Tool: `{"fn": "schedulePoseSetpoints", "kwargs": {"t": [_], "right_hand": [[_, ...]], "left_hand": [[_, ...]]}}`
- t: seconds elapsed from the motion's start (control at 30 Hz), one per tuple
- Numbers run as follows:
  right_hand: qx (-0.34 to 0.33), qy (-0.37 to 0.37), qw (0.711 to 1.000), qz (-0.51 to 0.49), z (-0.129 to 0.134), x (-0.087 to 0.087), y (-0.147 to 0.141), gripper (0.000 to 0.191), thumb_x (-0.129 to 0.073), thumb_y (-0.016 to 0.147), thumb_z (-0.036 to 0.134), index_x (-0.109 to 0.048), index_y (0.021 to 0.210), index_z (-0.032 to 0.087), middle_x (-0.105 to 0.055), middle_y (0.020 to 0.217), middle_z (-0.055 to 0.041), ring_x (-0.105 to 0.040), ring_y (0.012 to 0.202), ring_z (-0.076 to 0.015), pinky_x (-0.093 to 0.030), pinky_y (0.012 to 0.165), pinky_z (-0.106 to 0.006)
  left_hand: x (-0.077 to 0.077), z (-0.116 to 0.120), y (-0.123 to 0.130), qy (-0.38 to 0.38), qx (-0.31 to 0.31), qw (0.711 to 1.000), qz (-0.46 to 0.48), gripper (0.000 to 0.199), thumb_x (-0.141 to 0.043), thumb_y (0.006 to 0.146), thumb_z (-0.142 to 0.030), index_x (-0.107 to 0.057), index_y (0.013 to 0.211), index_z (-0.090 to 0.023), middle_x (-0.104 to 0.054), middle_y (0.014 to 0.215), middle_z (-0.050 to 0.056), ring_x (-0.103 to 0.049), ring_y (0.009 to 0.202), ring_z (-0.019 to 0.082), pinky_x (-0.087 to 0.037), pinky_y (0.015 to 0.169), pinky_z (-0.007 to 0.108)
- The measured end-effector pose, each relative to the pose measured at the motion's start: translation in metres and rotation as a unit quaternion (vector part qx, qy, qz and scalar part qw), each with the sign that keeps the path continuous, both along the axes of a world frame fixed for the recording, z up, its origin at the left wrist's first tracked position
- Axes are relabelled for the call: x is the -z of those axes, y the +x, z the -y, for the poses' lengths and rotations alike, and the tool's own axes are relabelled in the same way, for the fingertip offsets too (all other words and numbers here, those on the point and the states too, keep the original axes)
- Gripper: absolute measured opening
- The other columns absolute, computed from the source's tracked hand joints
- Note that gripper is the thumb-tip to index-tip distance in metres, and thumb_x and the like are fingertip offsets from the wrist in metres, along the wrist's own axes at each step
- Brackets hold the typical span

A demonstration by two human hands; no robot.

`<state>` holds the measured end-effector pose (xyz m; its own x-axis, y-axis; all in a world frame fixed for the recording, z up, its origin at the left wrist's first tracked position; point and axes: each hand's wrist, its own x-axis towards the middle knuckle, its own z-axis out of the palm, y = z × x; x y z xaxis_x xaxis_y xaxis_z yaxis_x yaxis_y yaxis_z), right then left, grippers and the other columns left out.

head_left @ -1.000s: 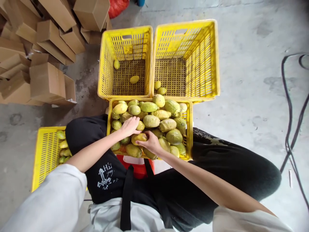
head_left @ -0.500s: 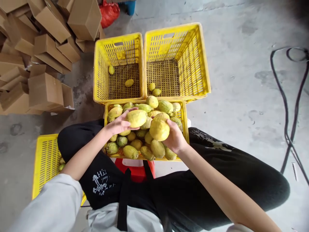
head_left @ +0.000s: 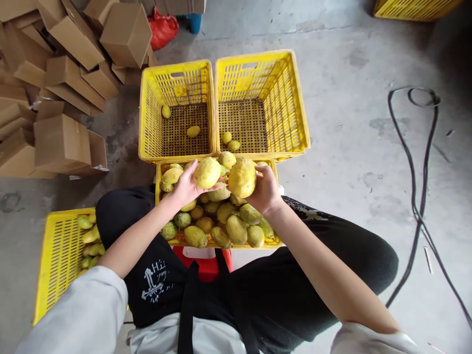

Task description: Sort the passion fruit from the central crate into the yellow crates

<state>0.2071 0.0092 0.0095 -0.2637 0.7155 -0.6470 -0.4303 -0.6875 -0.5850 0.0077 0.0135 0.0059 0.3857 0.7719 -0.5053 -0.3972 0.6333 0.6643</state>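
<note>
My left hand [head_left: 187, 186] holds a yellow oval papaya [head_left: 207, 172], fingers beneath it and thumb at its side. My right hand [head_left: 266, 189] grips a second, bumpy yellow papaya [head_left: 242, 178] from the right. The two fruits are held close together, a small gap between them. Below them a yellow plastic crate [head_left: 275, 241] stands between my knees, heaped with yellow and green papayas [head_left: 236, 229]. Some of the heap is hidden behind my hands.
Two deeper yellow crates stand beyond, the left [head_left: 141, 118] and the right [head_left: 300, 108], each with two fruits at the bottom. Another crate [head_left: 55, 260] with fruit is by my left leg. Cardboard boxes [head_left: 62, 142] pile up left; a black cable [head_left: 413, 196] lies right.
Both fruits have turned in my hands, and the right-hand one is raised slightly. The view has shifted, bringing more of the side crate and a far crate at top right into sight.
</note>
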Motion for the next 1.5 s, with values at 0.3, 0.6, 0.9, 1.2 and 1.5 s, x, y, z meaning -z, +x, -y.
{"fn": "schedulePoseSetpoints", "kwargs": {"t": [0.3,0.6,0.9,1.2,1.5], "right_hand": [[0.022,0.067,0.997,-0.017,-0.012,-0.019,-0.010,0.036,-0.048,0.078,0.055,-0.056,0.093,0.024,-0.066,0.089,-0.0056,-0.065,0.093,-0.0248,-0.056,0.080,-0.042],[-0.007,0.026,0.998,-0.052,-0.008,-0.017,-0.018,0.043,-0.041,0.079,0.061,-0.059,0.088,0.023,-0.067,0.079,-0.0057,-0.066,0.090,-0.0247,-0.059,0.073,-0.037],[0.031,-0.035,0.991,-0.129,-0.008,-0.016,-0.016,0.038,-0.046,0.083,0.056,-0.061,0.092,0.023,-0.068,0.073,-0.0054,-0.068,0.077,-0.0239,-0.061,0.067,-0.041],[0.037,0.011,0.989,-0.146,-0.010,-0.018,-0.009,0.030,-0.044,0.077,0.041,-0.061,0.093,0.022,-0.071,0.080,-0.0051,-0.065,0.093,-0.0283,-0.055,0.082,-0.047],[0.050,0.001,0.989,-0.141,-0.007,-0.014,-0.017,0.027,-0.051,0.078,0.043,-0.061,0.094,0.023,-0.071,0.081,-0.0023,-0.066,0.091,-0.0248,-0.057,0.080,-0.042]], "left_hand": [[-0.005,0.000,-0.002,0.059,-0.002,0.997,-0.058,0.047,-0.034,0.087,-0.053,-0.054,0.116,-0.021,-0.064,0.111,0.009,-0.060,0.110,0.026,-0.052,0.090,0.046],[-0.012,0.001,0.007,0.020,-0.011,1.000,0.021,0.050,-0.046,0.081,-0.052,-0.055,0.115,-0.016,-0.064,0.108,0.011,-0.063,0.100,0.023,-0.053,0.084,0.036],[-0.008,0.003,0.012,-0.061,-0.045,0.991,0.114,0.042,-0.045,0.087,-0.041,-0.060,0.116,-0.015,-0.069,0.095,0.010,-0.068,0.086,0.024,-0.057,0.074,0.037],[-0.019,-0.001,0.009,-0.101,-0.090,0.979,0.154,0.044,-0.034,0.087,-0.035,-0.061,0.110,-0.010,-0.069,0.096,0.014,-0.067,0.094,0.027,-0.056,0.076,0.039],[-0.016,-0.001,0.006,-0.111,-0.131,0.977,0.128,0.047,-0.038,0.084,-0.048,-0.062,0.105,-0.014,-0.068,0.085,0.011,-0.065,0.073,0.020,-0.054,0.060,0.029]]}}
